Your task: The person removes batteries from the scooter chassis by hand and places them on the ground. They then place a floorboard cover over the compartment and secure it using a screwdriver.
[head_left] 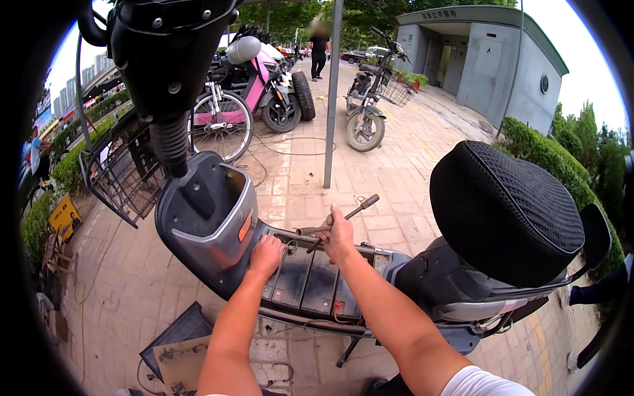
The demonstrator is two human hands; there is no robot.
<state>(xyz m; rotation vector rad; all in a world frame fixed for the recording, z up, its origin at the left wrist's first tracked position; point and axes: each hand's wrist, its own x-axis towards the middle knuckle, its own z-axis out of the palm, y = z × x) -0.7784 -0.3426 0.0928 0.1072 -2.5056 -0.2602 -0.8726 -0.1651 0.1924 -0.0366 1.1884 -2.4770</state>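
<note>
Wrench [360, 208] (cross-shaped) is above the batteries [287, 277]. Left to right: basket [122, 173]; black panel [173, 331] on paving [112, 290]; left hand [267, 254], fingers curled at the bay's front end, can't tell if gripping; batteries in a row; right hand [339, 232], fingers wrapped round wrench near its crossing; black seat [502, 211].
</note>
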